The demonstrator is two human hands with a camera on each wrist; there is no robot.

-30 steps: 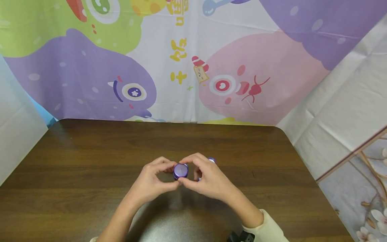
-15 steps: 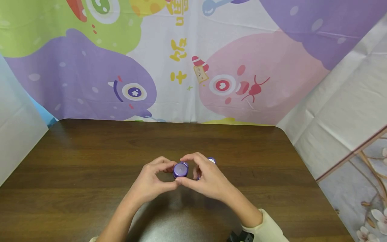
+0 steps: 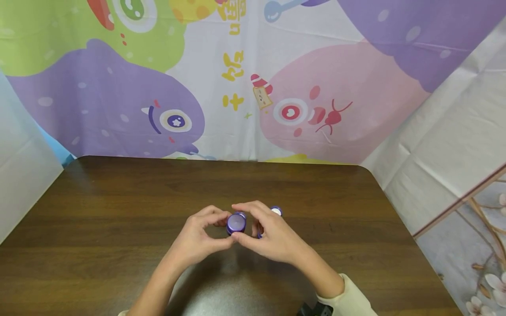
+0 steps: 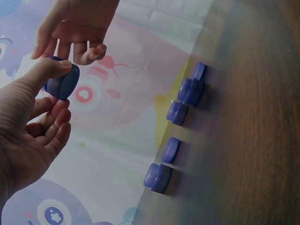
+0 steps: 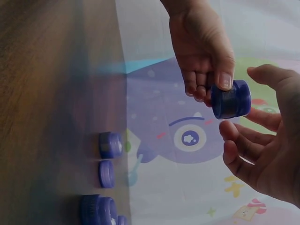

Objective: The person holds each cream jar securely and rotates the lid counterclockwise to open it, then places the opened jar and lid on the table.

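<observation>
In the head view, my left hand (image 3: 201,235) pinches a small purple jar (image 3: 236,223) between thumb and fingers, its round, flat lid facing up. The left thumb presses along the side of the jar (image 4: 63,82) in the left wrist view. My right hand (image 3: 272,230) curves loosely around the jar's other side, thumb tip close to the near edge and index fingertip past the far edge. In the right wrist view a gap shows between the right hand (image 5: 267,140) and the jar (image 5: 229,101); its thumb is lifted away.
On the dark wood table (image 3: 118,197), a purple piece with a white top (image 3: 276,210) lies partly behind the right hand. The wrist views show a row of purple jars (image 4: 158,178) and flat lids (image 4: 171,150). A cartoon-printed cloth (image 3: 221,131) hangs behind the table.
The right index finger has slid left and off the far edge of the lid, and the right thumb has shifted slightly. The left hand and jar stay in place.
</observation>
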